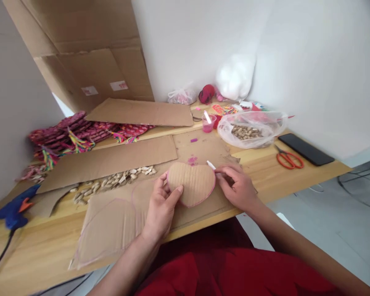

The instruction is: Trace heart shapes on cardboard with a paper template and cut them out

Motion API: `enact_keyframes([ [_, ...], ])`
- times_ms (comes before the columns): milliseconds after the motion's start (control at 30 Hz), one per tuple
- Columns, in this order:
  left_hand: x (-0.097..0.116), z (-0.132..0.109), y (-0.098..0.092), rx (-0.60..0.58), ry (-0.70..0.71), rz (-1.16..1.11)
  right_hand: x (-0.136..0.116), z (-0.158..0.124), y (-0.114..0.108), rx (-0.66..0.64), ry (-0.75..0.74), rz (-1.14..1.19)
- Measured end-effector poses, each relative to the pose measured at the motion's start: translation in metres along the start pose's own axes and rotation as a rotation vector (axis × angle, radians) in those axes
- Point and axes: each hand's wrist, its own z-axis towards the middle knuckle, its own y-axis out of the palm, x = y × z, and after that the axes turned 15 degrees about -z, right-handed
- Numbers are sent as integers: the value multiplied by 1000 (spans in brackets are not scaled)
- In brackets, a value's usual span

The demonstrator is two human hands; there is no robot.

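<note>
My left hand [164,202] grips a heart-shaped cardboard cutout [193,184] by its left side, thumb on top and fingers beneath. Pink colour runs along the cutout's edge. At its right edge, my right hand [238,184] is closed on a white marker [211,165], whose tip is hidden by the fingers and the cutout. Under the cutout lies a flat cardboard sheet [209,144] with pink smudges. To the left, another cardboard sheet [111,226] bears pink curved outlines. A small pink marker cap [194,140] lies beyond the cutout.
Peanut shells [111,183], a blue glue gun [15,207] and cardboard strips [120,158] lie left. Beyond are a cup of pink liquid [208,124] and a plastic bag with peanuts [253,130]. Orange-handled scissors [289,158] and a phone [306,149] lie right.
</note>
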Motion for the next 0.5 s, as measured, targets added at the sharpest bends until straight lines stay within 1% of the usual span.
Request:
enact_keyframes([
  [100,-2,0,-5,19,-23,45,1,3,-9,49,15,-20],
  [167,-1,1,-7,36,-42,63,11,15,-26,103,28,-67],
  [200,0,1,-6,49,-47,70,20,24,-39,133,48,-101],
  [300,4,0,-3,95,-75,84,59,66,-87,230,188,-231],
  [367,5,0,-1,109,-112,88,92,101,-121,241,305,-319],
  [433,4,1,1,122,-153,95,126,137,-147,200,413,-407],
  [500,0,2,3,156,-152,115,158,166,-162,95,521,-487],
])
